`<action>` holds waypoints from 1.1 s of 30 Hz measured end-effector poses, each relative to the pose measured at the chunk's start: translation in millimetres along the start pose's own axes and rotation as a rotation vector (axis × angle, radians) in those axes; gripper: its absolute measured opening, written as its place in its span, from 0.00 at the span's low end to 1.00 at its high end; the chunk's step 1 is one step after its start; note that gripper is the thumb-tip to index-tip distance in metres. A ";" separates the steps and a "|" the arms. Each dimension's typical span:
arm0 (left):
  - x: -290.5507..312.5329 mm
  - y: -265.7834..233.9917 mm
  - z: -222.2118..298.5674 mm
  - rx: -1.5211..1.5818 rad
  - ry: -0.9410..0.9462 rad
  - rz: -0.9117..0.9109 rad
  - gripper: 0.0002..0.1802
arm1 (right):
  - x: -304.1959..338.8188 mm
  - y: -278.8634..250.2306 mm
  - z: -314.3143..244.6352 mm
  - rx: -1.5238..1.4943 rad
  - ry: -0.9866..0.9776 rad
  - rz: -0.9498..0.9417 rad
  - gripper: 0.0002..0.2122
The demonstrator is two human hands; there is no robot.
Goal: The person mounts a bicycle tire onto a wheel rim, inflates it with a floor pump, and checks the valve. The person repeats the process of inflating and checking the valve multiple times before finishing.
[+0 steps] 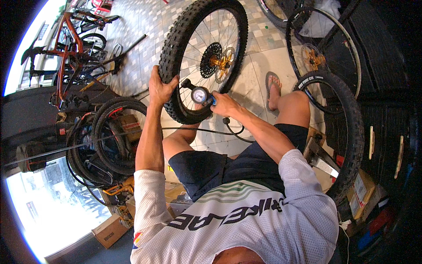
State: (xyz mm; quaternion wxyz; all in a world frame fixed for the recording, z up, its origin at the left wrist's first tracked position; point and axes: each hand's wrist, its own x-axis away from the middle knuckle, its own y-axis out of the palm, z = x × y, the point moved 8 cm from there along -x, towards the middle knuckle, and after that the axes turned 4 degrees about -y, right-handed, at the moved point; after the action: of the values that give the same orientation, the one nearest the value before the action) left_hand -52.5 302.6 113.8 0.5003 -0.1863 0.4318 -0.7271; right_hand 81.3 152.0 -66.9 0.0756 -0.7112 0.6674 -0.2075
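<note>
A bicycle wheel with a knobby black tyre [170,53] stands tilted in front of me. Its hub carries a black cassette [211,60] and a gold-centred brake disc [225,65]. My left hand [161,88] grips the tyre at its left side, thumb over the tread. In my right hand [223,104] is a tyre inflator gun with a round dial gauge [199,95] and a blue handle, held close against the rim. From the inflator a black hose [233,133] loops down past my right forearm. Its short upper end reaches toward the rim; whether it is fixed on the valve I cannot tell.
Several spare tyres [99,132] hang or lean at the left, below an orange bike frame [66,53]. On the right stand another wheel [357,57] and a loose knobby tyre [351,127] close to my knee. Cardboard boxes [112,231] sit lower left. Tiled floor [140,26] spreads ahead.
</note>
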 end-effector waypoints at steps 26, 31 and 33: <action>-1.1 -3.5 8.3 -0.098 0.016 0.015 0.29 | 2.6 -3.1 -1.2 0.015 0.018 0.010 0.23; 2.5 -4.0 4.3 -0.051 -0.009 0.027 0.30 | 5.7 -3.4 -5.8 -0.030 0.075 -0.052 0.22; 4.6 -4.7 2.3 -0.050 -0.004 0.052 0.30 | 0.9 2.7 -2.1 -0.021 0.025 -0.023 0.22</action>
State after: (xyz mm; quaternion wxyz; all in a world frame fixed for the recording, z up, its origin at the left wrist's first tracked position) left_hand -55.6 298.2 118.1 0.5152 -0.1886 0.4534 -0.7024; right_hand 78.0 151.2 -65.9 0.0573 -0.7168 0.6624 -0.2101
